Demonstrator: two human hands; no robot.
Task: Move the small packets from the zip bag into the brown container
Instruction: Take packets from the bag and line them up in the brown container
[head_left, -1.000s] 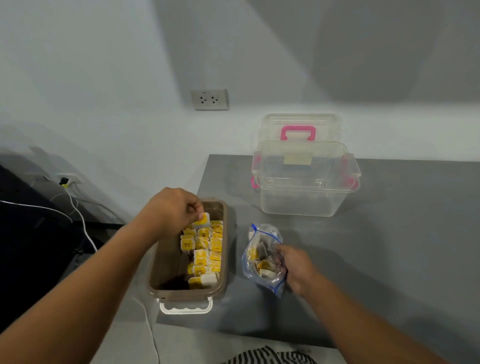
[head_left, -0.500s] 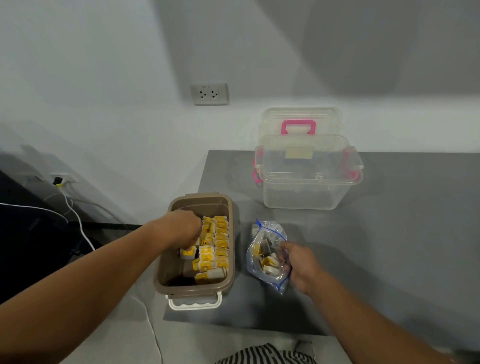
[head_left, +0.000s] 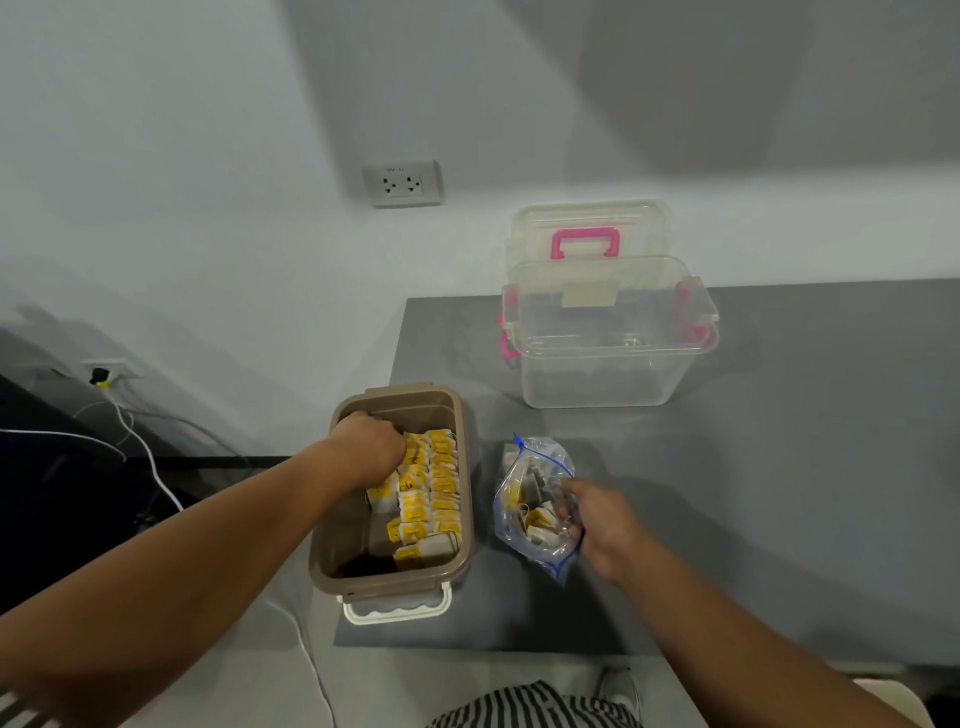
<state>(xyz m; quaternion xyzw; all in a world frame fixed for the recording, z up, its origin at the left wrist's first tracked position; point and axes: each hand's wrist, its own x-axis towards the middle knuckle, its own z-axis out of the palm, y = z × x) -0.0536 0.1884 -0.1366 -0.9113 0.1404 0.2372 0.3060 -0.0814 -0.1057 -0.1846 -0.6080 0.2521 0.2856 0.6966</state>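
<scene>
left hand reaches down into the brown container at near left, knuckles up; its fingertips are hidden, so i cannot tell if it holds a packet. small packets in rows fill the container's right side, seemingly over half done. further right, the right hand pinches the zip bag, with several packets left inside.

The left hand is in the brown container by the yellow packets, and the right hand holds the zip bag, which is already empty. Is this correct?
Not fully. The head view shows the zip bag is not empty: several packets lie inside it. The left hand is in the brown container and the right hand holds the bag, as stated.
</scene>
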